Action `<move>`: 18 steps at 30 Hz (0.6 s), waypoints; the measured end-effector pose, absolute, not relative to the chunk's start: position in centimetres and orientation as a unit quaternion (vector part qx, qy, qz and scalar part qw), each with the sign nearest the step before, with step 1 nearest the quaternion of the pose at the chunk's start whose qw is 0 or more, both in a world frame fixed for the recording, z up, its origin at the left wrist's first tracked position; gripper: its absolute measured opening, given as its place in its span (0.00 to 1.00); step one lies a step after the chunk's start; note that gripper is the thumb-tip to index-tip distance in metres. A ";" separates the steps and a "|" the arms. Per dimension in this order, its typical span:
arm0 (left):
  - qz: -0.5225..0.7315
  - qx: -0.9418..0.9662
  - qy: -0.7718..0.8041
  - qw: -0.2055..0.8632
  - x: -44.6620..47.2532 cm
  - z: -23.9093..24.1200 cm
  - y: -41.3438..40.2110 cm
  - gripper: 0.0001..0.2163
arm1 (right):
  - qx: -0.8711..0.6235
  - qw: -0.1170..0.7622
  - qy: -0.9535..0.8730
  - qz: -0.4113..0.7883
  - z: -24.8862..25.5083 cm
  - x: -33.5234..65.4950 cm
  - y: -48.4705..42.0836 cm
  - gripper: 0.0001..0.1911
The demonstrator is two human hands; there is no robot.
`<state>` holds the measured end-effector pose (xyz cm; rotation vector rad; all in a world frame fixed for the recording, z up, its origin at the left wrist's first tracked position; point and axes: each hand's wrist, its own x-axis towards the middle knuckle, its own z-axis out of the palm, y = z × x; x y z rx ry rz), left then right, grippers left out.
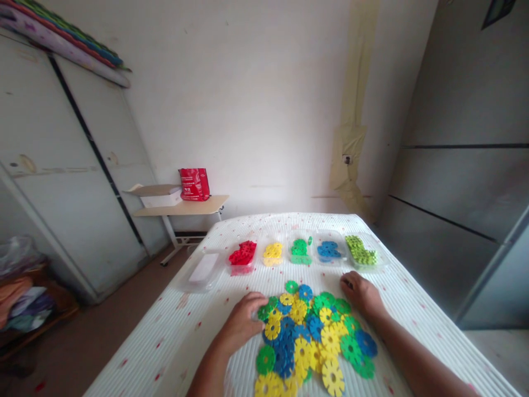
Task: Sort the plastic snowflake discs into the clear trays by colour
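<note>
A loose pile of notched plastic discs, among them a yellow disc, a green disc and a blue disc, lies spread on the table before me. At the pile's left edge is my left hand, its thumb and fingers apart beside some green discs. My right hand rests at the upper right of the pile with its fingers curled in. Whatever those fingers hold, if anything, is hidden.
Across the table stand clear tubs of red pieces, yellow pieces, green pieces, blue pieces and light green pieces. A clear tray sits left. Behind, a side table bears a red bag.
</note>
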<state>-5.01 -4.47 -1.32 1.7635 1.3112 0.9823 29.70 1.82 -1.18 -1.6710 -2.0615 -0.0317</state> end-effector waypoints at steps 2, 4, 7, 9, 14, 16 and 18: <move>0.375 0.688 0.515 0.348 -5.0 -1.4 -4.4 0.24 | -0.613 0.240 -0.753 -0.014 -1.1 29.6 1.7 0.12; 0.374 0.689 0.521 0.338 -4.8 -1.4 -4.4 0.24 | -0.614 0.238 -0.753 -0.014 -1.0 29.5 1.6 0.12; 0.368 0.688 0.530 0.332 -4.5 -1.2 -4.4 0.24 | -0.613 0.237 -0.753 -0.012 -0.9 29.4 1.5 0.12; 0.366 0.684 0.537 0.332 -4.3 -0.8 -4.5 0.24 | -0.613 0.239 -0.753 -0.010 -0.9 29.4 1.5 0.12; 0.385 0.674 0.543 0.323 -3.8 -0.3 -4.7 0.22 | -0.614 0.237 -0.752 -0.012 -0.9 29.4 1.5 0.12; 0.402 0.664 0.547 0.314 -3.6 -0.4 -4.7 0.21 | -0.613 0.238 -0.753 -0.011 -0.9 29.4 1.5 0.12; 0.424 0.653 0.554 0.296 -3.3 -0.6 -4.7 0.20 | -0.612 0.240 -0.754 -0.011 -1.0 29.4 1.5 0.12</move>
